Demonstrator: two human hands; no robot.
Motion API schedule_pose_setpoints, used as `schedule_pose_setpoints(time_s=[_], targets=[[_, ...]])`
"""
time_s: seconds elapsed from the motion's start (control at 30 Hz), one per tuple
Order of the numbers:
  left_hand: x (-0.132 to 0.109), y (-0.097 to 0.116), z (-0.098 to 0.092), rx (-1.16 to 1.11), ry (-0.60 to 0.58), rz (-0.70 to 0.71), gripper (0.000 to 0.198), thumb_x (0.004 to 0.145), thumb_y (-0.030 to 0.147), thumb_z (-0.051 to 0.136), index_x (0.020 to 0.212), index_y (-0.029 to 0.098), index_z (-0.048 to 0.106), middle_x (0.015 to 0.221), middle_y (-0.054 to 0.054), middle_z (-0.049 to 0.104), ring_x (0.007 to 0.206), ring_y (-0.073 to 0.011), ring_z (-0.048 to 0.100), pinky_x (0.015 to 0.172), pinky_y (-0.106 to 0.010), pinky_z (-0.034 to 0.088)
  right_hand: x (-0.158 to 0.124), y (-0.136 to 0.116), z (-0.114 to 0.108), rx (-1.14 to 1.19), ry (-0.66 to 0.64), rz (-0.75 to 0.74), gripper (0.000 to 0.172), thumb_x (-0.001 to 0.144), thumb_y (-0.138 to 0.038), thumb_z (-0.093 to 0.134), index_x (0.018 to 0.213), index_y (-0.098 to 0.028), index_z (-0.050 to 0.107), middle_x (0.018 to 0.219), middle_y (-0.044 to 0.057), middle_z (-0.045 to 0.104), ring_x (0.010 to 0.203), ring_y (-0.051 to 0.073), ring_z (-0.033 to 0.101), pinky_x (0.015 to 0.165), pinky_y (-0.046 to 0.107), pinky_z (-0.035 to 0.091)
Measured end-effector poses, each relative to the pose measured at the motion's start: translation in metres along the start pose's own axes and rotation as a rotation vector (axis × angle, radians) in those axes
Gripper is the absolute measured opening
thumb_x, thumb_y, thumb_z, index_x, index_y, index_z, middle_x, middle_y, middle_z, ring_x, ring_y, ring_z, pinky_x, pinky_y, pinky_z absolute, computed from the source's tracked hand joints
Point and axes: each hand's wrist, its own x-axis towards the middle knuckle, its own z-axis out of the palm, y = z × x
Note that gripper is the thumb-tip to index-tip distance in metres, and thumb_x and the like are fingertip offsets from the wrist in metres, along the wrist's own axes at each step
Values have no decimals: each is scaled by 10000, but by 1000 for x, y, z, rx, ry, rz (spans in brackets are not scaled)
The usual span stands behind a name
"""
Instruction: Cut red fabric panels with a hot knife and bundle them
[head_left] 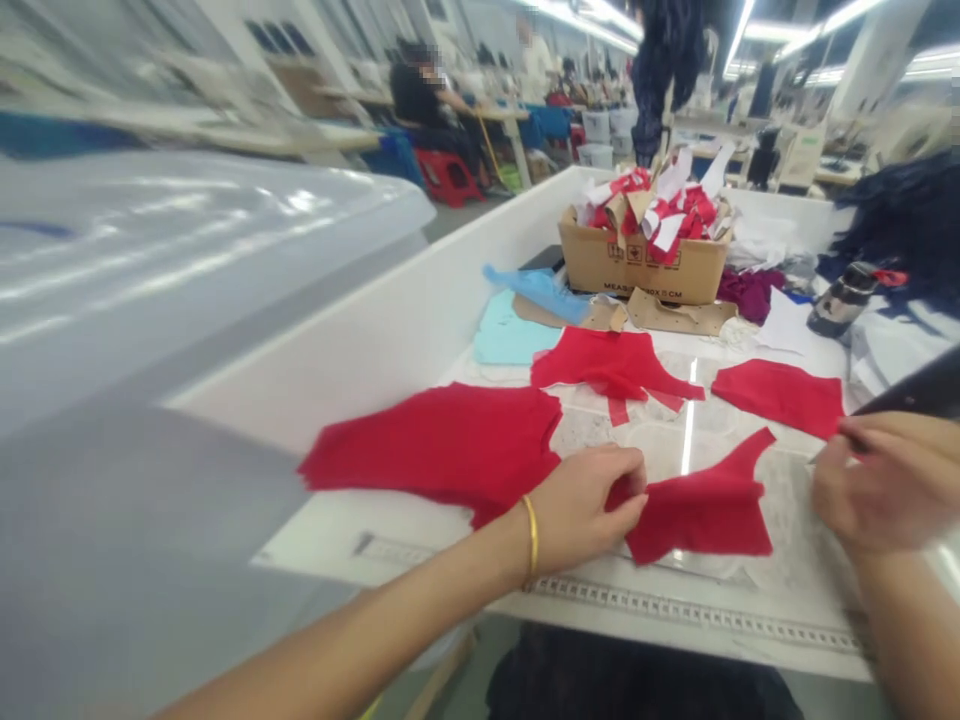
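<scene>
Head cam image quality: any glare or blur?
Head view: white glare streak on the table among red fabric pieces; shiny highlights on the pale covering at left; right hand blurred, left hand clearer; background workstations smeared.

Your left forearm (390, 625) reaches forward, its hand (589, 500) curling thumb and fingertips close together; your right hand (892, 480), blurred, has its fingers bent inward.
</scene>
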Motion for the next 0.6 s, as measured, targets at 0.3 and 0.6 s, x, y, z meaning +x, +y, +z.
schedule_pose_setpoints(time_s=[0.3,0.6], targets=[[-42,-3,-22,-361,1,-86,26,787,174,609,798,188,627,821,-2,707,787,-158,648,760,-255,522,-16,-11,58,-128,-697,-31,154,929,-156,478,880,-193,619,907,82,676,783,216,673,610,318,530],[-59,-30,-55,-94,178,20,245,831,122,645,1063,190,686,950,-17,733,870,-171,686,835,-279,540,8,-15,50,-89,-609,91,205,949,-350,437,825,-246,563,757,38,680,531,204,635,414,296,422]])
